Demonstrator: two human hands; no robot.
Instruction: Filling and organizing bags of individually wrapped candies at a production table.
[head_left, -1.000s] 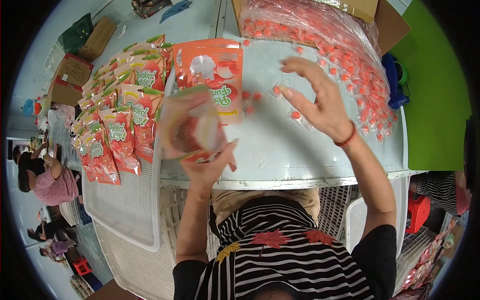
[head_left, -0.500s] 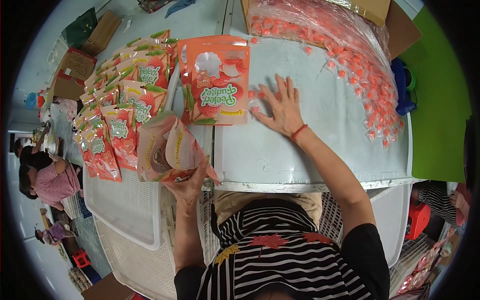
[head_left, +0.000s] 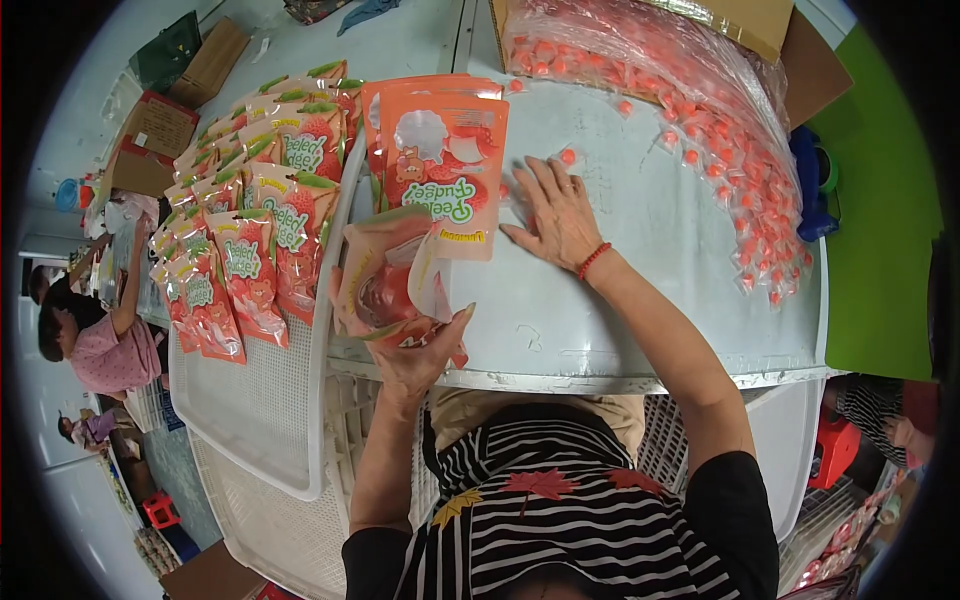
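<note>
My left hand [head_left: 418, 362] is wrapped round the lower part of a pink candy pouch [head_left: 350, 290], whose mouth gapes upward. Something reddish shows inside, but I cannot make it out. My right hand [head_left: 560, 218] lies on the pale table with its fingers apart and holds nothing that I can see. Just beyond its fingertips is a single wrapped red candy [head_left: 568, 157]; another sits by its left edge, partly hidden. Between the hands, a stack of flat pouches [head_left: 470, 150] lies on the table, its near corner behind the held pouch.
Filled pouches [head_left: 241, 260] stand in rows on a white tray [head_left: 270, 400] at left. A heap of wrapped candies [head_left: 740, 195] spills from a plastic-lined cardboard box [head_left: 820, 75] at the far right. Other people [head_left: 115, 350] are at left, beyond the trays.
My left hand has carried the pouch to the right, over the table's near edge and closer to the flat stack. My right hand has shifted slightly; a candy now shows beyond its fingertips.
</note>
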